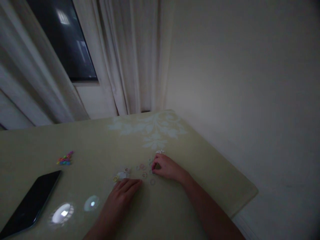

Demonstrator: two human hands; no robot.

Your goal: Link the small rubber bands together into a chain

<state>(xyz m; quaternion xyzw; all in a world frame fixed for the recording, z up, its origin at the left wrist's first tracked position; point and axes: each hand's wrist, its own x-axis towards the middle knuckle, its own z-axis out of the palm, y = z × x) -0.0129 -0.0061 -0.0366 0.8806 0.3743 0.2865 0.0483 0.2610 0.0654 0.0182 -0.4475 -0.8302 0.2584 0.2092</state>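
Several small pale rings lie scattered on the glossy beige table between my hands. My left hand rests flat on the table, fingers stretched toward a yellowish ring and a small clear piece. My right hand sits just right of the rings with its fingers curled down and its fingertips pressed together at the table; whether it pinches a ring is too small to see.
A dark phone lies at the near left. A small cluster of coloured beads sits left of centre. Curtains and a dark window stand behind the table; a wall is to the right.
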